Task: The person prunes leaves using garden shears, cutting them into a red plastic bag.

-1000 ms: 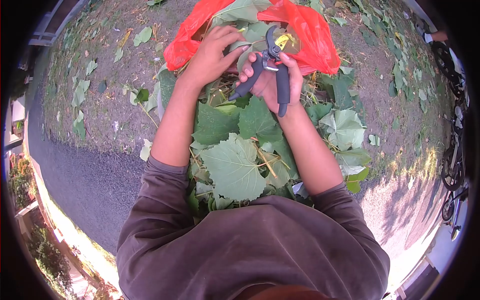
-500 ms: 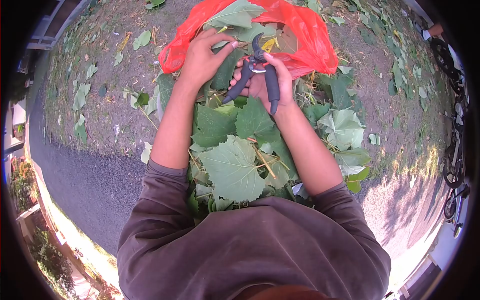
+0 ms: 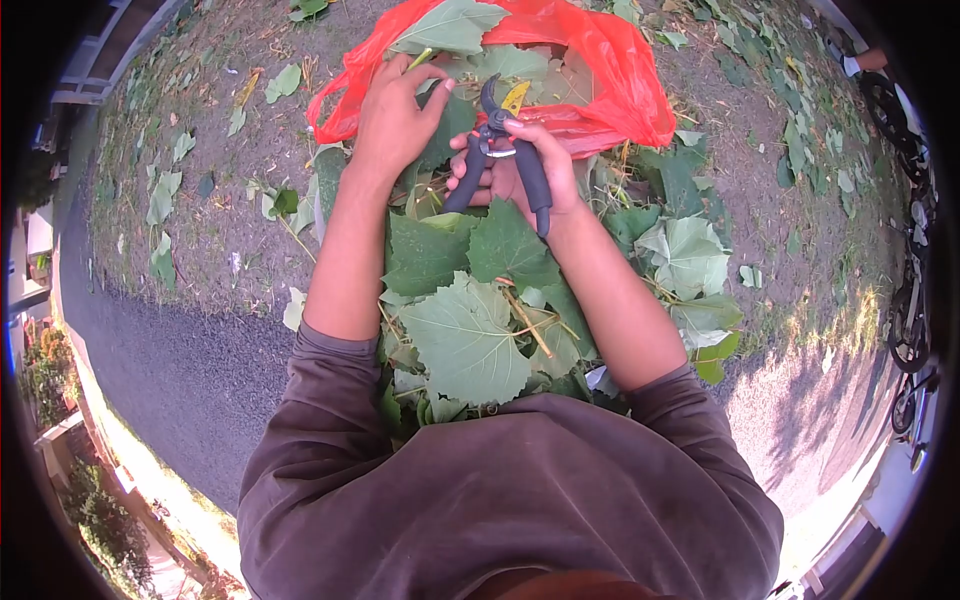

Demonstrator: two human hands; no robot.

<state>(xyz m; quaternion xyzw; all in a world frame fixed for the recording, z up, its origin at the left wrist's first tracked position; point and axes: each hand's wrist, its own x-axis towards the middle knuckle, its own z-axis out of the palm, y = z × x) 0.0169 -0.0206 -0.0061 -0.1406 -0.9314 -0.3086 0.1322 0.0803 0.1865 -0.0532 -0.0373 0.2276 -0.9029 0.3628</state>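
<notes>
My right hand (image 3: 540,165) is wrapped around a pair of pruning shears (image 3: 532,175) with dark padded handles. Their jaws are spread, showing a dark hooked blade and a yellow blade, and point toward the bag. My left hand (image 3: 398,115) has its fingers bent at the bag's left side, holding a large green leaf (image 3: 452,26) by its stem; the exact grip is partly hidden. The red plastic bag (image 3: 625,85) lies open in front of both hands, with leaves inside. Below my wrists, a pile of broad lobed leaves (image 3: 465,335) lies between my forearms and against my body.
Scattered leaves (image 3: 285,82) lie on the bare soil (image 3: 250,150) around the bag. Dark asphalt (image 3: 190,380) runs along the left. At the far right edge are bicycle wheels (image 3: 908,340) and part of another person's arm (image 3: 868,62).
Both hands have shifted slightly left. The shears' jaws have moved left, and more of the yellow blade shows. The large leaf has moved left along with my left hand.
</notes>
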